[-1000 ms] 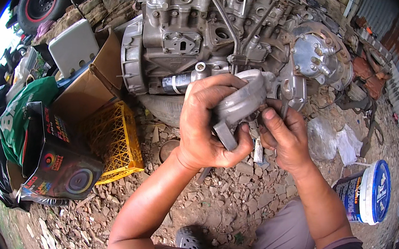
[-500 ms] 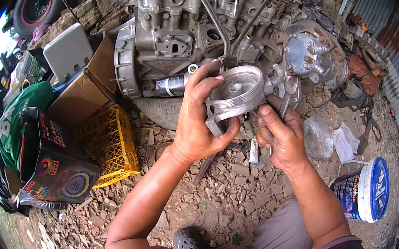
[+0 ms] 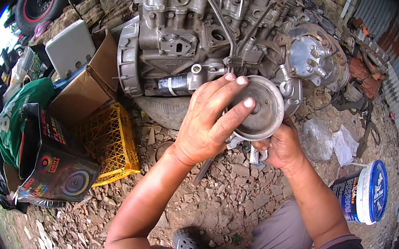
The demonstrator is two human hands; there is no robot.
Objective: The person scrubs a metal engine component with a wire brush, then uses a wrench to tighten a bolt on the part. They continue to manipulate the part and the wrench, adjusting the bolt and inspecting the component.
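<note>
A round grey metal pulley [image 3: 268, 102] is held up in front of the engine, its flat, dull face turned toward me. My left hand [image 3: 204, 119] grips its left side, with several fingers laid over the face and rim; the thumb is hidden. From below, my right hand [image 3: 283, 147] holds the pulley's lower right, and most of its fingers are out of sight behind the metal. Just beyond stands the large grey engine block [image 3: 153, 66], with a dark cylindrical filter [image 3: 173, 85] low on its side.
A yellow plastic crate [image 3: 121, 148], a black printed box [image 3: 58, 160] and an open cardboard box [image 3: 80, 96] stand left. A tyre [image 3: 161, 110] lies under the engine. Rubble [image 3: 236, 184] covers the ground. A blue-lidded bucket [image 3: 377, 190] lies tipped at right, near a clear plastic bag [image 3: 317, 135].
The pulley has been turned over: its grooved, hollow side showed before, and now its flat face does. It has shifted slightly right. My left fingers have moved over the face.
</note>
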